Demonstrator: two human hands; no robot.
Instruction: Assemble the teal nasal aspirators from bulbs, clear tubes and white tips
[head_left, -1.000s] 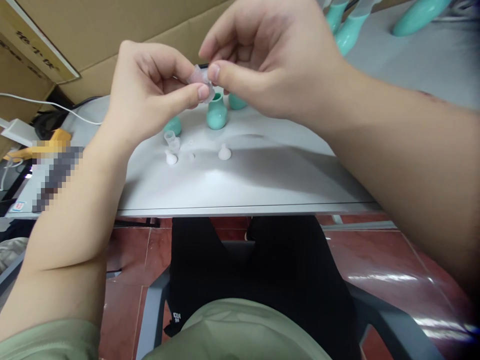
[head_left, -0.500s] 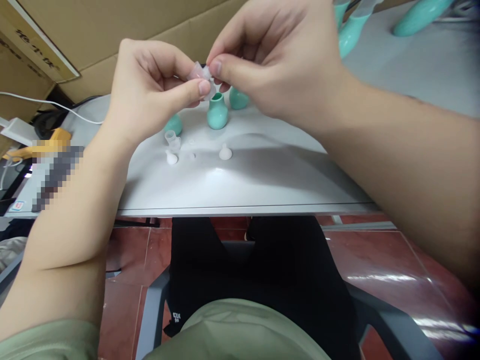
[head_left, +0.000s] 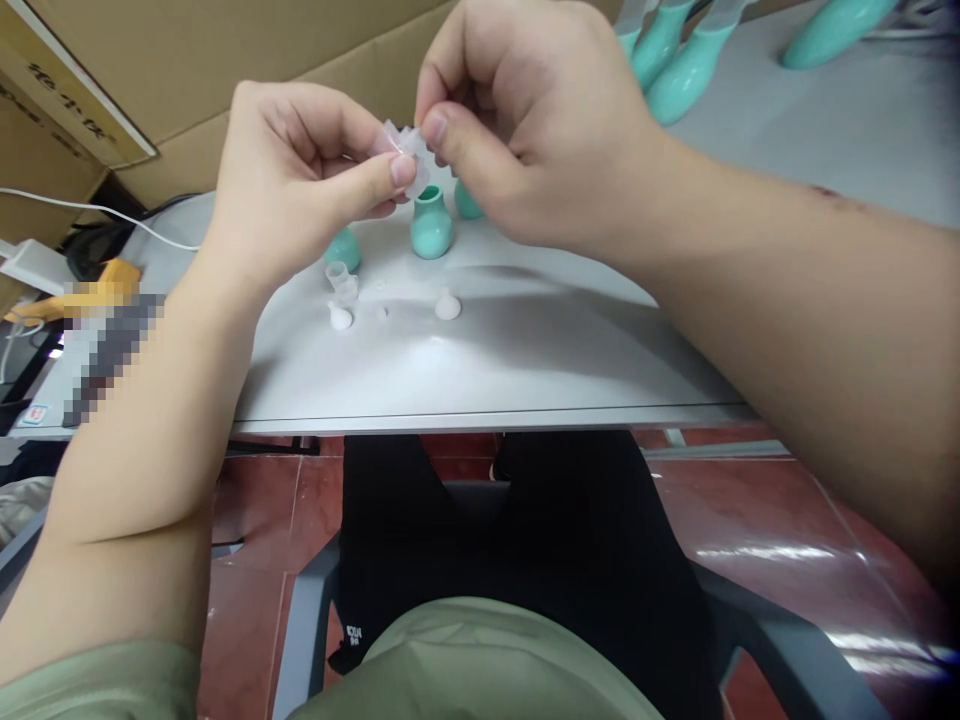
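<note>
Above the table, my left hand [head_left: 300,180] pinches a translucent plastic fitting [head_left: 417,180] between thumb and fingers. My right hand [head_left: 540,130] has its thumb and forefinger closed at the fitting's upper end; whether a separate small part is between them is hard to see. Below stands an open-necked teal bulb [head_left: 431,232], upright. Two more teal bulbs, one at the left [head_left: 343,250] and one at the right [head_left: 468,200], are partly covered by my hands. Nearer me lie a clear cup-like fitting [head_left: 341,281] and two white drop-shaped pieces, the left one [head_left: 340,317] and the right one [head_left: 448,305].
Several teal bulbs with translucent tops [head_left: 686,75] lie at the back right, and another teal bulb [head_left: 836,32] is farther right. Cardboard [head_left: 300,40] walls the back. A white cable [head_left: 97,207] and a yellow object [head_left: 120,280] are at the left. The table edge [head_left: 487,420] faces me.
My right hand has shifted slightly left and turned, uncovering more of the teal bulbs at the back right. My left hand keeps its hold on the fitting, with little movement.
</note>
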